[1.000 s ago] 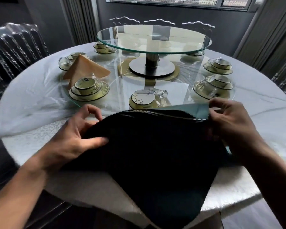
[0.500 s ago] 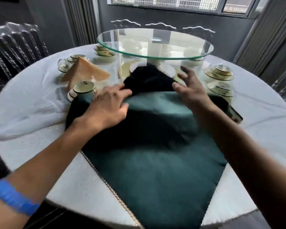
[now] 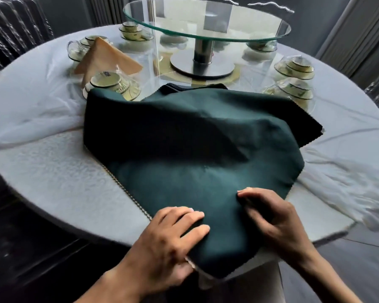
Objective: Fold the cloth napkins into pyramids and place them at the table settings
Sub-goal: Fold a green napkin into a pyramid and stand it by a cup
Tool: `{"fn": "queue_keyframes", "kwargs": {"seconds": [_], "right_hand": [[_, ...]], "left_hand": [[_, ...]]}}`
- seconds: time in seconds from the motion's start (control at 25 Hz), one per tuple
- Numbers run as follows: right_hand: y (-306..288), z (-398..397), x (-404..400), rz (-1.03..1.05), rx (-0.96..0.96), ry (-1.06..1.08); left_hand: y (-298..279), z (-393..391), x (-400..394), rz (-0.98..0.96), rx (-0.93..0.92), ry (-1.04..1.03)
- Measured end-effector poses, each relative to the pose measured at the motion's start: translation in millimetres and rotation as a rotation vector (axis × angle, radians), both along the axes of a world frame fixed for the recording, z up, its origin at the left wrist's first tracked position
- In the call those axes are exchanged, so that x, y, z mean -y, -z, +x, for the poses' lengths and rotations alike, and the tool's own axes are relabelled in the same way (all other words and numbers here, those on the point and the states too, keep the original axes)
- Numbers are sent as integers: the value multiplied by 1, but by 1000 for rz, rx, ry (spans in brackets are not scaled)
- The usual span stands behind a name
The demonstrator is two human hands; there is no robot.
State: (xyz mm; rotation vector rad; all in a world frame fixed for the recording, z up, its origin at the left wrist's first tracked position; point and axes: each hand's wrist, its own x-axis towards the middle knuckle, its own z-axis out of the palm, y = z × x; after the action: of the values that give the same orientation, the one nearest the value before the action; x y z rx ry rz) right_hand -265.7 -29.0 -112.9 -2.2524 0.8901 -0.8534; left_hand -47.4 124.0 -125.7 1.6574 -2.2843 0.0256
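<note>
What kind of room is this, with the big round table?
Probably a restaurant's banquet or private dining room. The round table has a glass turntable in the middle, wrapped bowl sets at each seat, and a tan napkin already folded into a pyramid.

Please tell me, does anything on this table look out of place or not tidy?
Yes. The green napkin is not flat: its far edge lies bunched over the wrapped cup set on the left, and a ridge crosses its middle. The left hand and right hand hold its near corner at the table's edge.
</note>
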Motion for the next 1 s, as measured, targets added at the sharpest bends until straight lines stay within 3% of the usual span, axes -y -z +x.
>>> {"fn": "queue_keyframes", "kwargs": {"seconds": [0.12,0.2,0.28,0.44,0.56,0.68,0.88,1.0], "right_hand": [[-7,-17,0,7,-39,-141],[-15,-31,3,17,-150,-297],[-17,-42,8,-17,-279,-396],[-7,-35,14,-250,-286,-267],[-10,-25,9,-260,-284,-174],[-17,-15,3,-259,-315,-171],[-18,-7,-2,-221,-344,-238],[-16,-7,2,-137,-292,-225]], "left_hand": [[-7,-4,8,-95,-156,-31],[-11,-2,14,-96,-339,-86],[-17,-2,20,-78,-407,-146],[-28,-1,31,-7,-574,-257],[-27,4,33,49,-682,-256],[-24,4,30,71,-599,-178],[-12,-9,15,-11,-67,-65],[-2,-27,10,-74,-54,-97]]}}
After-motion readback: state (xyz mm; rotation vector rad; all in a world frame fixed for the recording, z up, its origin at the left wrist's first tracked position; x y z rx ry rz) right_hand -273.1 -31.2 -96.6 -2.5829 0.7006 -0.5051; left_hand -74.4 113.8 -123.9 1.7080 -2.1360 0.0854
